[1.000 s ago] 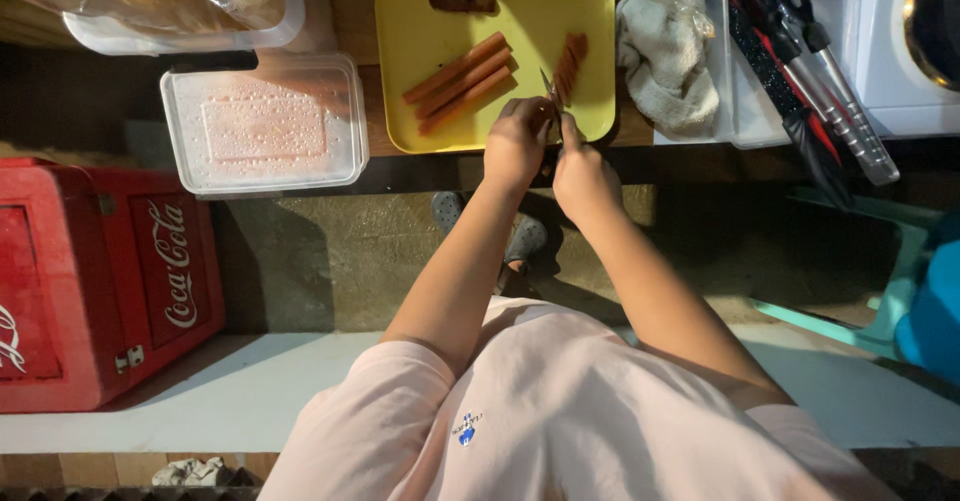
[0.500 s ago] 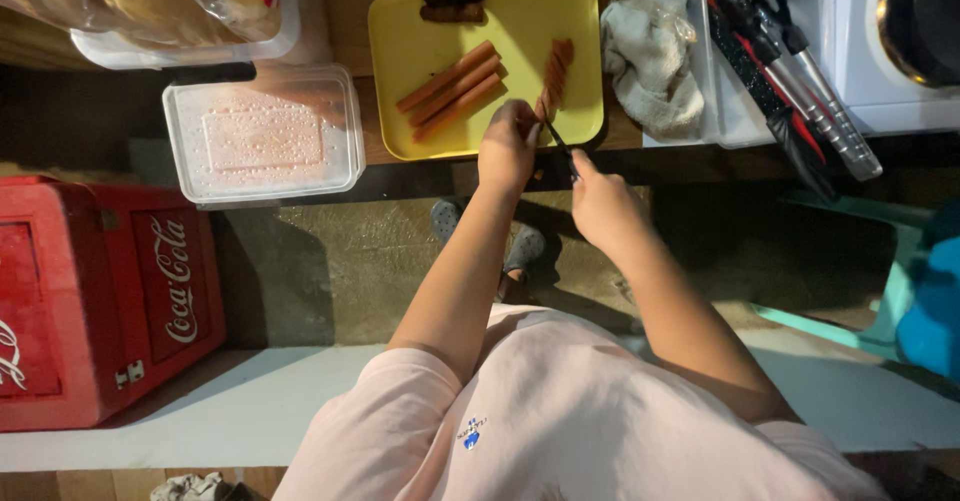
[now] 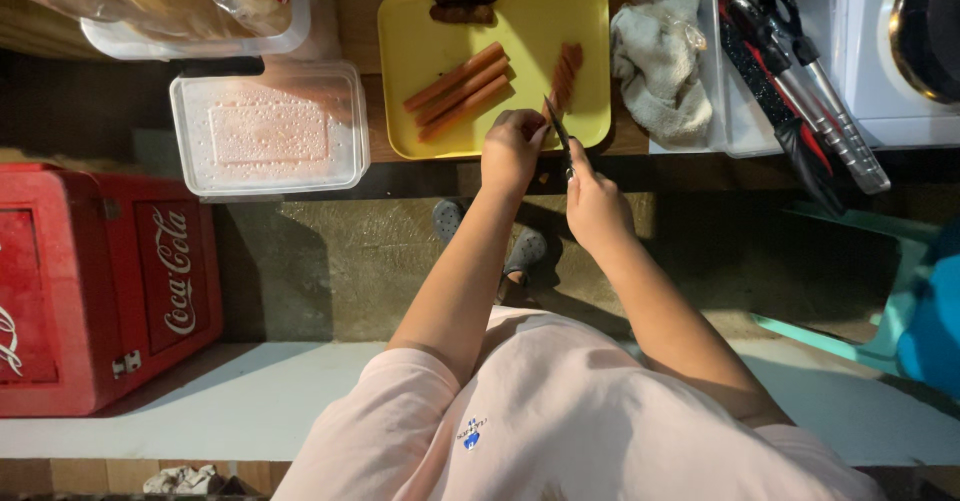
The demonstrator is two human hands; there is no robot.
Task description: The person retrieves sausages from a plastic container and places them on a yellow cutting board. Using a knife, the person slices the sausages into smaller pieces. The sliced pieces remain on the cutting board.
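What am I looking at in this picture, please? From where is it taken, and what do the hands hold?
A camera worn on a person's head looks straight down. No machine is here, only two bare hands. The right hand holds a dark-bladed knife. The left hand rests at the near edge of a yellow plastic cutting board, beside a sliced reddish sausage. Three whole orange-red sausages lie further left. Nearby are a frosted lidded plastic box, a crumpled grey cloth and metal tongs. A red cooler box stands below.
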